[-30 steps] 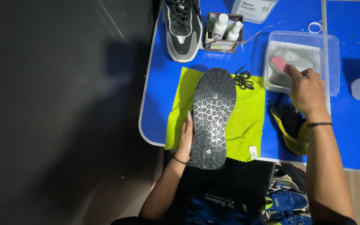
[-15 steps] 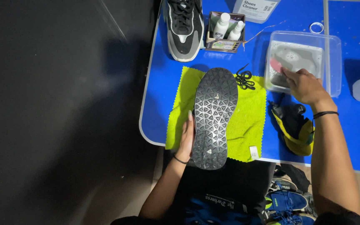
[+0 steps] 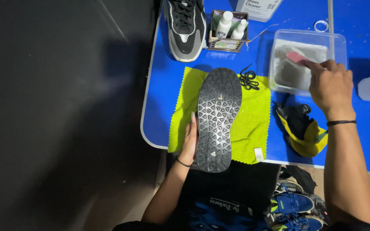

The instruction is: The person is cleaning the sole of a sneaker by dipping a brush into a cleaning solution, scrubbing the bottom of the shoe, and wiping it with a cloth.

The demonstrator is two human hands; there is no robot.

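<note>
My left hand (image 3: 190, 141) grips the side of a black shoe (image 3: 217, 117) that is turned sole up over a lime-green cloth (image 3: 253, 124) on the blue table (image 3: 163, 85). My right hand (image 3: 330, 87) is at the right rim of a clear plastic tub (image 3: 305, 60) and holds a pink brush or sponge (image 3: 297, 57) just inside it. A black band sits on each wrist.
A black-and-grey sneaker (image 3: 187, 25) stands at the back. Beside it a small tray holds two white bottles (image 3: 230, 25). Black laces (image 3: 248, 79) lie on the cloth. A black-and-yellow cloth (image 3: 302, 128) lies right of it. Blue shoes (image 3: 292, 205) sit below the table edge.
My right hand with the pink thing has shifted slightly within the tub area, toward its right side. The left hand and shoe have stayed put.
</note>
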